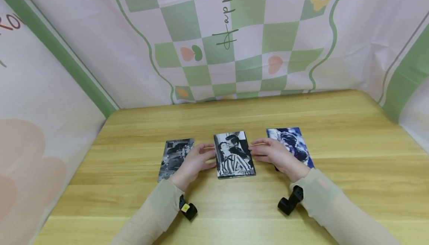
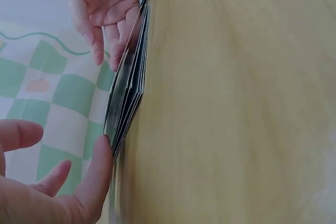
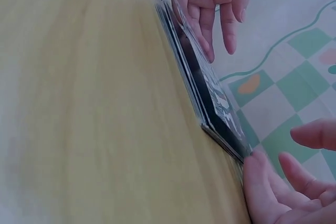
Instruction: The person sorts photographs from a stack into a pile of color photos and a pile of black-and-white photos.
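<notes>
A stack of photo cards (image 1: 234, 155) lies at the table's middle, its top card a black-and-white picture of a couple. My left hand (image 1: 197, 160) touches the stack's left edge with straight fingers. My right hand (image 1: 270, 152) touches its right edge the same way. In the left wrist view the stack (image 2: 128, 87) shows edge-on, with my left thumb (image 2: 101, 161) against its near corner and the right hand (image 2: 105, 9) at its far side. The right wrist view shows the stack (image 3: 210, 87) between my right hand (image 3: 275, 184) and the left hand (image 3: 210, 3).
A black-and-white photo (image 1: 175, 157) lies left of the stack, partly under my left hand. A blue-tinted photo (image 1: 291, 144) lies to the right, behind my right hand. The wooden table (image 1: 335, 126) is walled by a pink and green checked cloth backdrop (image 1: 234, 44).
</notes>
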### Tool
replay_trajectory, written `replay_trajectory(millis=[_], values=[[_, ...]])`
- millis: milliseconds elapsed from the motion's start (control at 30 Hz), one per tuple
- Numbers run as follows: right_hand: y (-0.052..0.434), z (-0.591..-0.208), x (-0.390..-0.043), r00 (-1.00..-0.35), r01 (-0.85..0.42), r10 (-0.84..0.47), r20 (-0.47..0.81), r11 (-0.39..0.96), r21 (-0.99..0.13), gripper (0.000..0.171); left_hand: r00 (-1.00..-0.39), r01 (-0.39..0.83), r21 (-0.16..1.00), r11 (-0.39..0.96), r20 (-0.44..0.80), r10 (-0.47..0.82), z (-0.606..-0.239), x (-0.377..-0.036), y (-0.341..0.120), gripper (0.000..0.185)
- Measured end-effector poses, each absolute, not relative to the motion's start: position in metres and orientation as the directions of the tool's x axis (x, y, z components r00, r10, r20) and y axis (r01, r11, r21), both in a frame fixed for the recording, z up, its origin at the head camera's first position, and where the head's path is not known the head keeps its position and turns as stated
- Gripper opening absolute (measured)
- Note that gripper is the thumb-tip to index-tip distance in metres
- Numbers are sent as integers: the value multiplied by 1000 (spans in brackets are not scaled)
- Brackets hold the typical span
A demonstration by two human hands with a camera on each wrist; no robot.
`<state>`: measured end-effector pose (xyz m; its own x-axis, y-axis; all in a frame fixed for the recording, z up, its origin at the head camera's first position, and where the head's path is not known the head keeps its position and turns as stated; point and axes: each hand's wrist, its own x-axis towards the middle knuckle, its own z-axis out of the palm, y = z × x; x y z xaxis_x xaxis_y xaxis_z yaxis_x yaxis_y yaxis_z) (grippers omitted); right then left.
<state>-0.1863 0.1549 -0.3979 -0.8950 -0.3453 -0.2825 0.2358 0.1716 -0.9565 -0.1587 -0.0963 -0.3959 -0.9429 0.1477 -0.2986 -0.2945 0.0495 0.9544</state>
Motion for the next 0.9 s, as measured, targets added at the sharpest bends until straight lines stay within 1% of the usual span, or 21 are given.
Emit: replay_trajectory(millis=[167, 367, 567, 733, 900], values=[[154, -397, -185, -901, 212, -358, -245, 128, -969, 47, -945, -294, 955, 39, -296, 138, -396, -159, -96, 41], [153, -397, -185, -902, 238, -352, -250, 76, -968, 47, -954, -252, 966, 59, -258, 153, -398, -158, -96, 43], [147, -398, -184, -913, 218, -326, -244, 116, -969, 53, -966, -228, 970, 88, -237, 102, -398, -158, -95, 49], [142, -400, -183, -926, 197, -296, -234, 149, -969, 54, -967, -245, 968, 58, -249, 58, -398, -159, -94, 50], [139, -400, -184, -924, 229, -281, -259, 134, -964, 57, -965, -258, 964, 61, -261, 40, -398, -159, -95, 48]])
